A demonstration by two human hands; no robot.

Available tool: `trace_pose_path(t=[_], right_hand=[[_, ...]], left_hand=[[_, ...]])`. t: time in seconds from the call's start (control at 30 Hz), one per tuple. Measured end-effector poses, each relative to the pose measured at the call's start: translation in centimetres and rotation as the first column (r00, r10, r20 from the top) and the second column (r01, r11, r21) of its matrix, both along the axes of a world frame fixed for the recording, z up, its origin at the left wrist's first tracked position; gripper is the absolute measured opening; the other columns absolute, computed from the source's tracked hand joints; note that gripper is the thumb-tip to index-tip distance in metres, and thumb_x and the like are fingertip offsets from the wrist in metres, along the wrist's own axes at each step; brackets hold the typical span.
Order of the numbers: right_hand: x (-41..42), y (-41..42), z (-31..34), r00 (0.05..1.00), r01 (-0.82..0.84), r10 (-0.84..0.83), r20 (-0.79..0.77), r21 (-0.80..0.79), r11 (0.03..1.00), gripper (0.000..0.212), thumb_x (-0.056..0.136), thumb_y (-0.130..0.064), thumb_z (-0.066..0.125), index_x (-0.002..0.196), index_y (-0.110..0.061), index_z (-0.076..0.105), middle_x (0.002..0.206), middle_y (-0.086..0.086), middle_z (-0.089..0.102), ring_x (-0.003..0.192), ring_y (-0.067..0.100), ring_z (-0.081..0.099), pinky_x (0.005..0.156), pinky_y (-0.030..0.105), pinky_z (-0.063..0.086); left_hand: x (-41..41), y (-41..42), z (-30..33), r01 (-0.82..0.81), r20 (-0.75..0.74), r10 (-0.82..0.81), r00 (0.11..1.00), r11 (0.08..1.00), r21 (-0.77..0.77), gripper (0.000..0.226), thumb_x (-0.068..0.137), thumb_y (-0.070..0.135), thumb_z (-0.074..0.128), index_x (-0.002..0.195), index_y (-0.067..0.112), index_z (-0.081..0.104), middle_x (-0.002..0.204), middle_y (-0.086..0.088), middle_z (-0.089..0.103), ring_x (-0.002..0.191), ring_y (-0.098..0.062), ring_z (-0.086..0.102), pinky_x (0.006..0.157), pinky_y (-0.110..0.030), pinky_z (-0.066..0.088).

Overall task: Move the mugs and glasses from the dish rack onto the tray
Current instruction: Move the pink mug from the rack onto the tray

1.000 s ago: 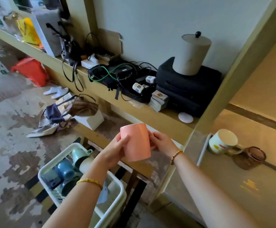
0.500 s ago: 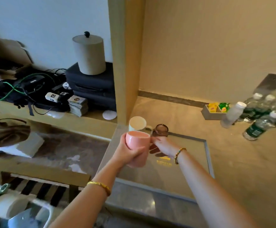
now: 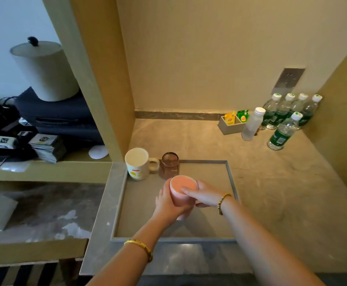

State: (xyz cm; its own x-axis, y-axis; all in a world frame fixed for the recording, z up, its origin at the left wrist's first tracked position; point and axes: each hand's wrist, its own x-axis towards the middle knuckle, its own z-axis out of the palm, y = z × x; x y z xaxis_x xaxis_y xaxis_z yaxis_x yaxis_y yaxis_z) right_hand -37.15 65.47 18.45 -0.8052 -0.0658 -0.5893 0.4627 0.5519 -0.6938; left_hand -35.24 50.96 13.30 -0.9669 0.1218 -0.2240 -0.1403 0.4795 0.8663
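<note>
Left hand [image 3: 166, 201] and right hand [image 3: 201, 196]: both wrapped around pink mug [image 3: 182, 189], over tray [image 3: 231, 178] centre. Advice: lower upright, clear of white mug [image 3: 137, 165] and brown glass [image 3: 169, 165] at far-left corner.

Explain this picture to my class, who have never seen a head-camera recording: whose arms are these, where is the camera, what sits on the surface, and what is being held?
There is no machine here: the two bare arms belong to a person, and the camera sits on that person's head, looking forward and down. That is why the arms enter from the bottom edge. The left hand and right hand both hold a pink mug over a grey tray set on a stone counter. At the tray's far edge stand a white mug and a brownish glass. Farther back on the right are water bottles and a small box of tea bags. Whether the pink mug touches the tray cannot be told.
</note>
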Motion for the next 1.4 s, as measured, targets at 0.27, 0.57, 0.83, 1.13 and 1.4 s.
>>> trace_pose_path(t=[0.27, 0.57, 0.83, 1.13, 1.4], right_hand=[[0.9, 2.0, -2.5, 0.975, 0.185, -0.17, -0.145, 0.094, 0.978, 0.056, 0.086, -0.035, 0.061, 0.129, -0.011, 0.033, 0.124, 0.009, 0.051, 0.099, 0.019, 0.05, 0.062, 0.016, 0.038], [0.1, 5.6, -3.3, 0.881, 0.37, -0.373, -0.292, -0.068, 0.927, 0.029, 0.098, -0.023, 0.034, 0.124, -0.014, 0.045, 0.126, 0.006, 0.051, 0.113, 0.017, 0.048, 0.084, 0.021, 0.036], [-2.6, 7.6, -4.1, 0.935, 0.002, 0.123, -0.334, 0.35, 0.937, 0.052, 0.091, -0.002, 0.034, 0.142, -0.014, 0.031, 0.151, 0.004, 0.027, 0.14, 0.023, 0.017, 0.115, 0.031, 0.011], [-5.3, 8.6, -3.8, 0.95, -0.001, 0.132, -0.284, 0.418, 0.909, 0.014, 0.09, -0.012, 0.044, 0.098, -0.017, 0.054, 0.109, 0.009, 0.061, 0.095, 0.029, 0.059, 0.078, 0.033, 0.046], [-8.3, 9.1, -3.3, 0.955, -0.049, 0.19, -0.227, 0.513, 0.857, 0.005, 0.089, -0.015, 0.048, 0.094, -0.014, 0.05, 0.096, 0.012, 0.065, 0.08, 0.028, 0.057, 0.068, 0.03, 0.042]], left_hand=[[-1.3, 3.3, -0.7, 0.078, -0.043, -0.085, 0.995, 0.986, -0.148, 0.097, 0.062, 0.038, 0.082, 0.14, 0.022, 0.027, 0.135, -0.006, 0.044, 0.122, -0.026, 0.041, 0.102, -0.038, 0.034], [-2.6, 6.1, 0.7, 0.209, -0.253, -0.395, 0.883, 0.814, -0.541, 0.08, 0.084, 0.04, 0.058, 0.145, 0.024, 0.008, 0.152, -0.007, 0.011, 0.136, -0.03, 0.014, 0.111, -0.042, 0.024], [-6.5, 6.8, 1.8, 0.339, -0.085, -0.525, 0.847, 0.656, -0.674, 0.104, 0.074, 0.057, 0.062, 0.148, 0.025, -0.004, 0.143, -0.013, 0.033, 0.128, -0.033, 0.037, 0.105, -0.04, 0.033], [-12.5, 7.0, 3.7, 0.528, 0.055, -0.775, 0.629, 0.375, -0.762, 0.104, 0.066, 0.042, 0.076, 0.146, 0.022, 0.012, 0.145, -0.005, 0.033, 0.131, -0.029, 0.032, 0.109, -0.043, 0.022], [-14.7, 7.6, 4.6, 0.503, 0.09, -0.786, 0.611, 0.298, -0.811, 0.104, 0.071, 0.029, 0.076, 0.148, 0.023, 0.006, 0.153, -0.006, 0.019, 0.138, -0.028, 0.018, 0.115, -0.045, 0.01]])
